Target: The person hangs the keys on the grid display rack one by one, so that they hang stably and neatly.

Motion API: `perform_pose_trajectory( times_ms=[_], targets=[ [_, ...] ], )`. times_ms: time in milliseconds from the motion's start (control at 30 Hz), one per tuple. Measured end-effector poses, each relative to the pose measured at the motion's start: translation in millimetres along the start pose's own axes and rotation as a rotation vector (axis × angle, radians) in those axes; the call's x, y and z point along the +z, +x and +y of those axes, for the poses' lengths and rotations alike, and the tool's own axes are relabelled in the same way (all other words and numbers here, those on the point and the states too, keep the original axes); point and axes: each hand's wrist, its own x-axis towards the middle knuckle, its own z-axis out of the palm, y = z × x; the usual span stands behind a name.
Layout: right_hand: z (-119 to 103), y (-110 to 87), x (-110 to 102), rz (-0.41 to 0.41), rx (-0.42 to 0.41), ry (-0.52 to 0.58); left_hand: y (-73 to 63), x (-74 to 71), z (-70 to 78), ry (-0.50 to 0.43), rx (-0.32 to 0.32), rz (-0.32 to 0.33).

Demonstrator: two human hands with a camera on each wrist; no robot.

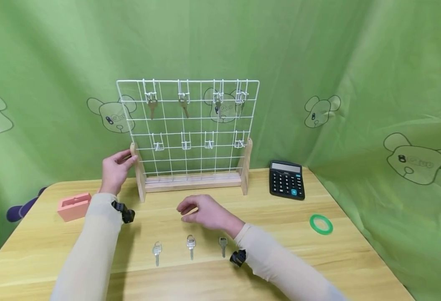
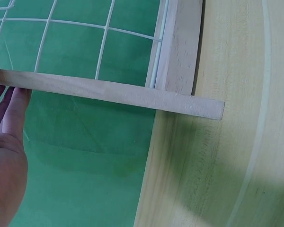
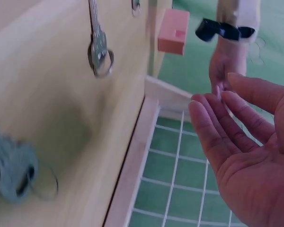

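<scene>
My left hand point(image 1: 116, 170) pinches the top of the left wooden post point(image 1: 139, 175) of a white wire grid rack point(image 1: 201, 125). In the left wrist view its thumb and fingers lie on opposite sides of that post point(image 2: 109, 92). My right hand point(image 1: 209, 211) hovers above the table with nothing in it, its fingers relaxed and slightly bent. Nearer the front, three keys lie in a row: a left key point(image 1: 157, 250), a middle key point(image 1: 191, 242) and a right key point(image 1: 223, 242). Several keys, such as the one at the upper left point(image 1: 152, 108), hang from the rack's upper hooks.
Along the grid's lower row, several wire hooks point(image 1: 186, 144) carry no keys. A pink block point(image 1: 74, 207) with a slot stands left of the rack. To the right are a black calculator point(image 1: 286, 179) and a green tape roll point(image 1: 321, 224). Green curtain point(image 1: 280, 42) surrounds the table.
</scene>
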Motion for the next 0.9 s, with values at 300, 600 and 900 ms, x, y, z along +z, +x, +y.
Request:
perform_pose_trajectory(
  times_ms=[300, 600, 900],
  targets=[
    [-5.4, 11.3, 31.2, -0.085, -0.009, 0.004, 2.0, 1.1, -0.9, -0.003, 0.003, 0.010],
    [-6.2, 22.0, 51.8, -0.173, -0.029, -0.105, 2.3, 1.6, -1.2, -0.009, -0.005, 0.011],
    [-6.0, 30.7, 66.9, -0.237, -0.015, -0.243, 0.8, 2.1, -1.8, 0.002, 0.001, 0.016]
  ],
)
